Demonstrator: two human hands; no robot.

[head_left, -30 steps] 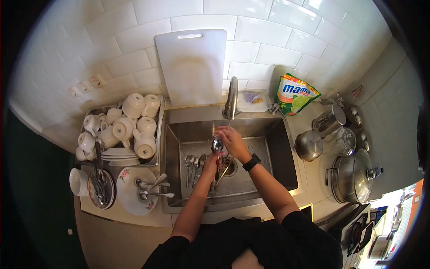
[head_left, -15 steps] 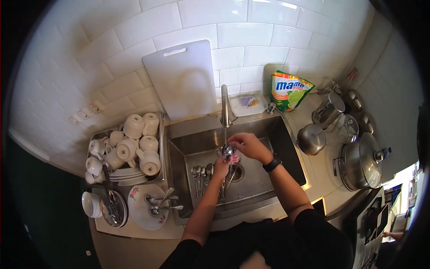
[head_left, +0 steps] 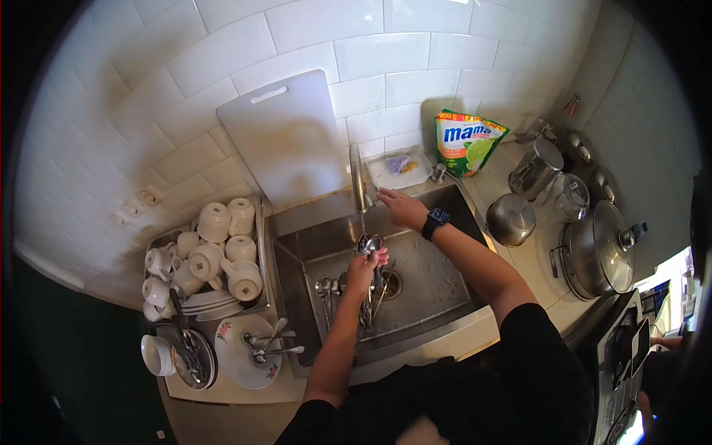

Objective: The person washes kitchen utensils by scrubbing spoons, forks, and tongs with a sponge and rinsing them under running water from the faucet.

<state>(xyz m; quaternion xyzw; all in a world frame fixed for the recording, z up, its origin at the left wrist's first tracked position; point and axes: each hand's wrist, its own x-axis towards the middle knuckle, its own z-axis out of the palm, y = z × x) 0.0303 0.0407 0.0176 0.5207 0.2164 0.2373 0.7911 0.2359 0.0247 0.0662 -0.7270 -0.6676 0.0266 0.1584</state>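
Note:
My left hand (head_left: 363, 270) is closed around several metal spoons (head_left: 369, 243), their bowls up under the faucet (head_left: 358, 178) and their handles pointing down into the sink (head_left: 437, 278). Raised beside the faucet's spout, my right hand (head_left: 401, 208) has its fingers stretched out and holds nothing. More spoons (head_left: 324, 288) lie on the sink floor, left of my left hand. The drain (head_left: 391, 284) is partly hidden behind the cutlery.
Left of the sink are a rack of white cups (head_left: 205, 261) and a flowered plate (head_left: 248, 363) with spoons. A green pouch (head_left: 469, 142), a pot (head_left: 510, 219) and a large lidded pot (head_left: 599, 248) stand on the right. A cutting board (head_left: 285, 137) leans on the tiles.
My right hand has moved off the spoons, up to the faucet, and its fingers have straightened. My left hand still holds the spoons. The camera view has shifted and tilted.

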